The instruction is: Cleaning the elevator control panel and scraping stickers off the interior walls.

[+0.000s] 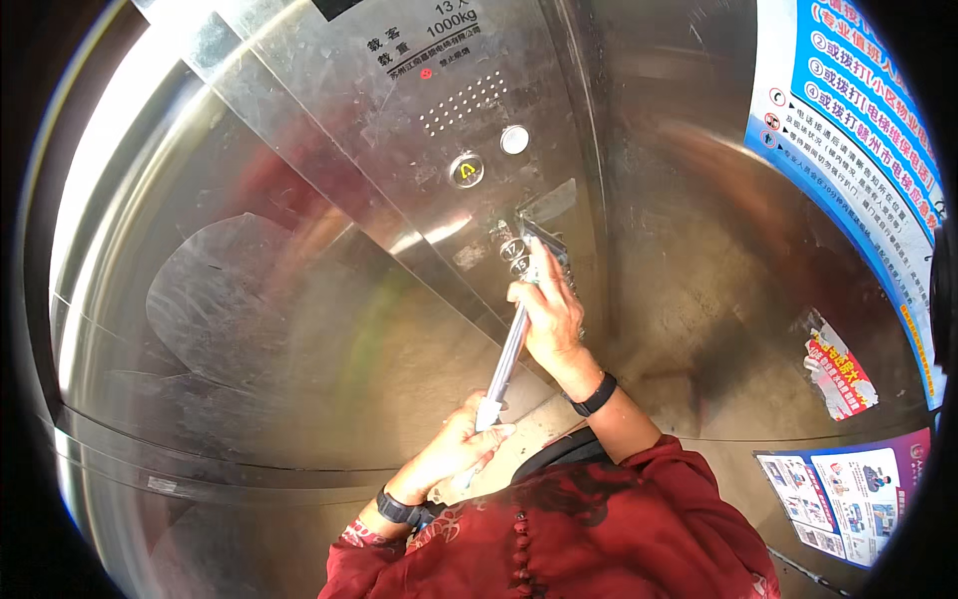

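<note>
A long-handled scraper [507, 350] with a pale metallic shaft slants up across the middle of the view. Near its top my right hand [552, 313] grips it, the fingers stretched up along its dark head [543, 238]. The head lies at the elevator's metal button panel [479, 202], just beside the round floor buttons [513, 249], and partly hides them. Lower down, my left hand [468, 442] is closed around the white part of the handle. Above the head, a patch of clear film or residue [550, 204] clings to the panel.
Higher on the panel are a yellow bell button [467, 171], a pale round button [514, 140] and speaker holes [464, 103]. Shiny metal walls curve around me. The right wall bears a blue and white notice [861, 150], a torn red sticker [842, 367] and a poster [846, 494].
</note>
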### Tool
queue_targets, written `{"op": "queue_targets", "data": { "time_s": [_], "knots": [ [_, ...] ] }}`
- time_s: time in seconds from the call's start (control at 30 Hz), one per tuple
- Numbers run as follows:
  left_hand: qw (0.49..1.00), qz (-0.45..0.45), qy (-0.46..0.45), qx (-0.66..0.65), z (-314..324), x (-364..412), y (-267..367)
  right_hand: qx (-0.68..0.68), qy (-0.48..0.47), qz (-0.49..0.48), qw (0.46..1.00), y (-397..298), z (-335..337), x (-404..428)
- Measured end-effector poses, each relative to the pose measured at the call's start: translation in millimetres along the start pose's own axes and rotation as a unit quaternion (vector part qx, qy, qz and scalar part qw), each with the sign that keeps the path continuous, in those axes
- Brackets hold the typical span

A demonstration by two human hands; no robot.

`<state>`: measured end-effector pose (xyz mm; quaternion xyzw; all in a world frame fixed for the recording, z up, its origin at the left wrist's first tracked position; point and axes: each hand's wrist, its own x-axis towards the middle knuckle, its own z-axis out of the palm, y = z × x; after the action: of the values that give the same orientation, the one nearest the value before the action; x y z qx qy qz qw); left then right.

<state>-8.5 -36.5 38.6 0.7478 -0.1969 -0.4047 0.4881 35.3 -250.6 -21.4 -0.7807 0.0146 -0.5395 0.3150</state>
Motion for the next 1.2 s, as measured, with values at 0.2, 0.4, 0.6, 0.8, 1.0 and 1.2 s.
{"op": "queue_targets", "data": {
  "time_s": [0.2, 0.4, 0.6, 0.8, 1.0, 1.2],
  "knots": [
    [0.998, 0.02, 0.055, 0.009, 0, -11, 2, 0.041, -0.005, -0.006, 0.999, -19, 17, 16],
    [0.997, 0.001, 0.075, 0.03, 1, -10, 7, 0.034, 0.011, -0.024, 0.999, -11, 28, 18],
    [0.995, 0.01, 0.084, 0.053, 6, 10, -10, 0.044, 0.049, -0.029, 0.997, 3, 29, 17],
    [0.995, -0.009, 0.085, 0.052, -3, -5, 2, 0.049, 0.029, -0.029, 0.998, -8, 34, 19],
    [0.995, 0.028, 0.08, 0.051, 11, 11, -10, 0.066, 0.045, -0.023, 0.997, 7, 29, 17],
    [0.992, 0.001, 0.092, 0.081, -7, -9, -1, 0.054, 0.033, -0.014, 0.998, -12, 35, 18]
  ]
}}
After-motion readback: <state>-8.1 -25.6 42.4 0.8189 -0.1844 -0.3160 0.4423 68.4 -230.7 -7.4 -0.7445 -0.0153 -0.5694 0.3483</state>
